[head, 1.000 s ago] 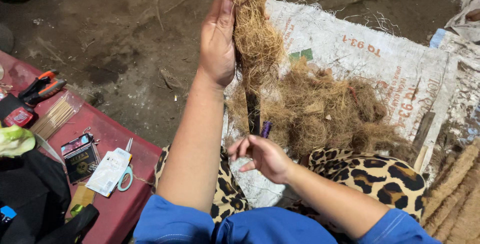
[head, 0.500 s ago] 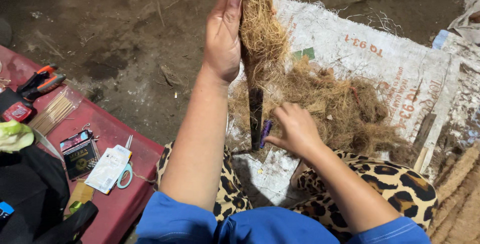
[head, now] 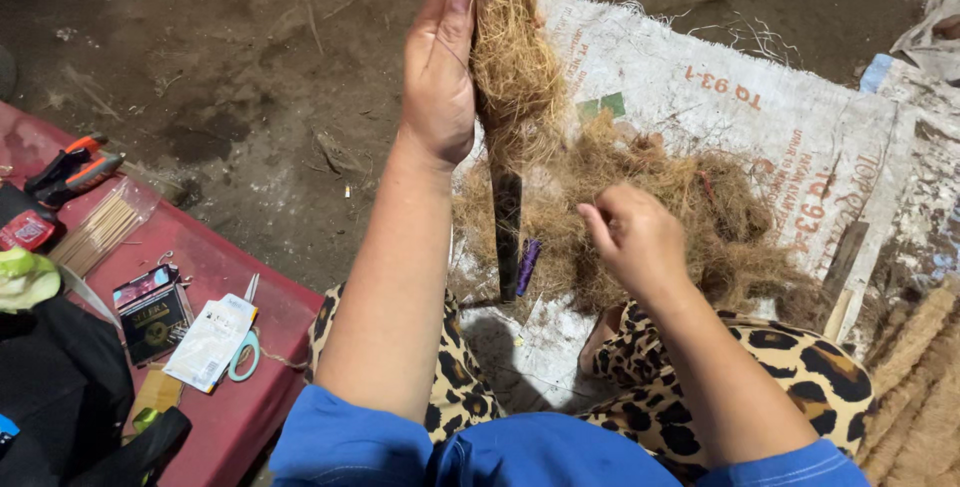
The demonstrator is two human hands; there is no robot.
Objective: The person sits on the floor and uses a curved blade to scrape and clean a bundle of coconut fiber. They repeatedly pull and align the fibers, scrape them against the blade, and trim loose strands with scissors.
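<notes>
Fibre bundle [head: 512,57] held upright in left hand [head: 438,72], fingers wrapped shut around it, above a dark stick [head: 507,232] standing on the white sack [head: 800,117]. Right hand [head: 635,237] lower, fingers loosely curled, pinching a few strands off the fibre pile [head: 690,217]. Step judged: drawing loose fibre to add to the bundle. Next move calls for a steady left grip and light pull. Scissors [head: 243,352] on red surface [head: 230,417], untouched.
</notes>
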